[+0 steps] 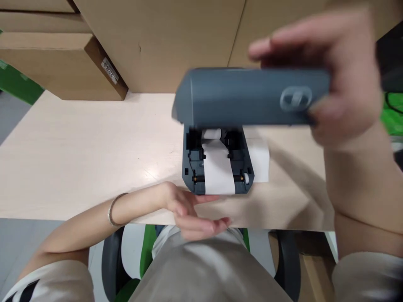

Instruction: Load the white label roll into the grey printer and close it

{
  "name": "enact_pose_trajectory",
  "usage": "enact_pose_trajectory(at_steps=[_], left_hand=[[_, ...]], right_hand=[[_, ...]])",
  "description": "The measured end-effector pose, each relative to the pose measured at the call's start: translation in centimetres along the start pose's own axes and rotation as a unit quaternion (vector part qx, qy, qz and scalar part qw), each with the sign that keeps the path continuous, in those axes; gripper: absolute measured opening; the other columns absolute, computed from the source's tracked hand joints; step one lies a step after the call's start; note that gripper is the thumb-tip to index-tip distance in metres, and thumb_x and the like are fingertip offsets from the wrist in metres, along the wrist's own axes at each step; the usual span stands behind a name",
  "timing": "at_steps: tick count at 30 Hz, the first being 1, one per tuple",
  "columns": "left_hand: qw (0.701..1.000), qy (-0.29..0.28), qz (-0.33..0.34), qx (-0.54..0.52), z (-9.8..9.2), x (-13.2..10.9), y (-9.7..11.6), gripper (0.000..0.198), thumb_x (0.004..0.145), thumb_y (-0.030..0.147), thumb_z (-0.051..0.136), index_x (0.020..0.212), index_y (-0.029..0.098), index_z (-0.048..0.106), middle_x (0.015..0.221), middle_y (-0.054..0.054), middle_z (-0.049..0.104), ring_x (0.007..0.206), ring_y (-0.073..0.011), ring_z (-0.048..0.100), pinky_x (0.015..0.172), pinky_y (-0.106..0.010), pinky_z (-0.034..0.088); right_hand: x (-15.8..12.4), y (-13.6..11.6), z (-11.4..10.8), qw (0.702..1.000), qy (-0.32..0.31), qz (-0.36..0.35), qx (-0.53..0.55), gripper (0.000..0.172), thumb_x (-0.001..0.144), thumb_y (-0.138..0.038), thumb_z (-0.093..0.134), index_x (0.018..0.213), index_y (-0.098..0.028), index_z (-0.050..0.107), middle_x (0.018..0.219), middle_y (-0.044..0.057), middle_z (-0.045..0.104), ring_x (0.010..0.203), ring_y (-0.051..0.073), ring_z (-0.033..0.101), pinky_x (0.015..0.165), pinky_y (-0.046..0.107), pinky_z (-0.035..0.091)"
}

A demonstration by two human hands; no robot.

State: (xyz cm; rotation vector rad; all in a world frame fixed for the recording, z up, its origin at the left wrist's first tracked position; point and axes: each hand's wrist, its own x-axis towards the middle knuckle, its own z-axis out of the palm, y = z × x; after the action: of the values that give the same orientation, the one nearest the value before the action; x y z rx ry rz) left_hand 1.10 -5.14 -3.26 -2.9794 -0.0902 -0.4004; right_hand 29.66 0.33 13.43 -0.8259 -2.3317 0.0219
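Observation:
A dark grey-blue printer cover [236, 98] is held up in my right hand [349, 79], with the thumb on its near face and the fingers behind; motion blurs the hand. Below it sits the open label printer [244, 161], partly hidden at its rear. I cannot tell whether cover and printer are joined. A white paper strip [218, 167] runs from a paper roll [211, 134] over the roller to the front edge. My left hand [195, 214] is at that edge, fingers apart; one finger lies close under the strip's end, and I cannot tell if it touches.
A white sheet [260, 159] lies to the right of the printer on the light wooden table [78, 159]. Cardboard boxes [63, 67] stand at the back left, and a large cardboard panel [163, 42] rises behind. Chair armrests [288, 264] are below the table's near edge.

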Motion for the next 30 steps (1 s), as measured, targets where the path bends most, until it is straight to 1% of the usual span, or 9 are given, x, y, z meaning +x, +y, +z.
enact_pose_trajectory(at_steps=[2,3,5,7,10,12,16,23,30], left_hand=[[0.997,-0.068,-0.021,-0.009,-0.8,-0.1,-0.4,0.053,0.089,0.043,0.078,0.137,0.057,0.064,0.111,0.014,0.081,0.112,-0.0185,0.079,0.098,-0.039,0.073],[0.999,-0.045,0.005,-0.006,-1.2,-0.1,-0.6,0.051,0.087,0.043,0.080,0.134,0.056,0.066,0.113,0.015,0.081,0.117,-0.0189,0.078,0.099,-0.041,0.073],[0.985,0.120,0.106,0.058,-1.9,0.2,-0.8,0.058,0.078,0.028,0.087,0.123,0.059,0.069,0.123,0.022,0.077,0.132,-0.0141,0.070,0.111,-0.035,0.067],[0.925,0.307,0.166,0.149,-2.1,0.7,-0.9,0.067,0.070,0.012,0.089,0.113,0.061,0.071,0.134,0.028,0.071,0.149,-0.0107,0.055,0.136,-0.033,0.042],[0.868,0.445,0.053,0.212,-1.8,1.4,-0.7,0.043,0.078,0.027,0.088,0.111,0.050,0.073,0.143,0.020,0.068,0.160,-0.0174,0.043,0.147,-0.046,0.011],[0.876,0.429,-0.049,0.217,-1.7,1.6,-0.5,0.025,0.090,0.049,0.079,0.113,0.041,0.072,0.143,0.011,0.071,0.160,-0.0209,0.045,0.146,-0.048,0.016],[0.931,0.304,-0.090,0.180,-2.8,1.0,-0.7,0.053,0.101,0.070,0.056,0.118,0.023,0.071,0.134,-0.006,0.076,0.152,-0.0244,0.056,0.141,-0.047,0.027],[0.944,0.272,-0.049,0.179,-4.0,0.5,-1.5,0.020,0.106,0.029,0.058,0.118,0.019,0.071,0.127,-0.005,0.078,0.132,-0.0206,0.071,0.119,-0.039,0.059],[0.930,0.315,-0.040,0.184,-3.8,1.1,-1.7,0.015,0.104,0.023,0.059,0.111,0.019,0.072,0.119,-0.003,0.079,0.123,-0.0188,0.075,0.107,-0.033,0.065]], right_hand=[[-2.7,-1.1,0.9,0.996,-0.019,-0.056,0.069,0.063,0.108,-0.060,0.041,0.162,-0.028,0.045,0.155,0.010,0.061,0.144,0.029,0.060,0.121,0.050,0.053],[-3.8,-1.5,1.5,0.993,-0.026,-0.085,0.076,0.061,0.107,-0.054,0.048,0.161,-0.026,0.047,0.153,0.011,0.062,0.145,0.029,0.060,0.123,0.050,0.051],[-5.6,-2.1,2.9,0.991,-0.028,-0.127,0.034,0.059,0.105,-0.046,0.052,0.158,-0.019,0.050,0.151,0.013,0.064,0.146,0.028,0.059,0.125,0.049,0.049],[-7.0,-2.6,4.4,0.988,-0.020,-0.155,0.008,0.056,0.103,-0.043,0.054,0.151,-0.013,0.055,0.147,0.015,0.067,0.145,0.027,0.059,0.125,0.047,0.049],[-8.6,-3.2,6.4,0.990,-0.015,-0.142,-0.018,0.053,0.103,-0.037,0.053,0.147,-0.009,0.057,0.146,0.015,0.068,0.149,0.027,0.056,0.128,0.047,0.044],[-9.5,-3.7,7.2,0.992,-0.001,-0.120,-0.027,0.056,0.105,-0.040,0.049,0.150,-0.007,0.054,0.148,0.016,0.067,0.151,0.027,0.053,0.130,0.049,0.039],[-10.3,-4.3,7.9,0.995,0.027,-0.094,-0.006,0.070,0.109,-0.054,0.035,0.160,-0.008,0.046,0.152,0.016,0.064,0.152,0.027,0.052,0.131,0.049,0.037],[-10.0,-4.8,8.8,0.994,0.080,-0.076,-0.007,0.072,0.103,-0.055,0.030,0.158,-0.013,0.051,0.142,0.013,0.071,0.137,0.030,0.065,0.116,0.052,0.051],[-10.0,-5.0,9.0,0.992,0.098,-0.076,-0.031,0.064,0.099,-0.048,0.040,0.147,-0.010,0.058,0.138,0.015,0.073,0.136,0.028,0.065,0.116,0.048,0.051]])
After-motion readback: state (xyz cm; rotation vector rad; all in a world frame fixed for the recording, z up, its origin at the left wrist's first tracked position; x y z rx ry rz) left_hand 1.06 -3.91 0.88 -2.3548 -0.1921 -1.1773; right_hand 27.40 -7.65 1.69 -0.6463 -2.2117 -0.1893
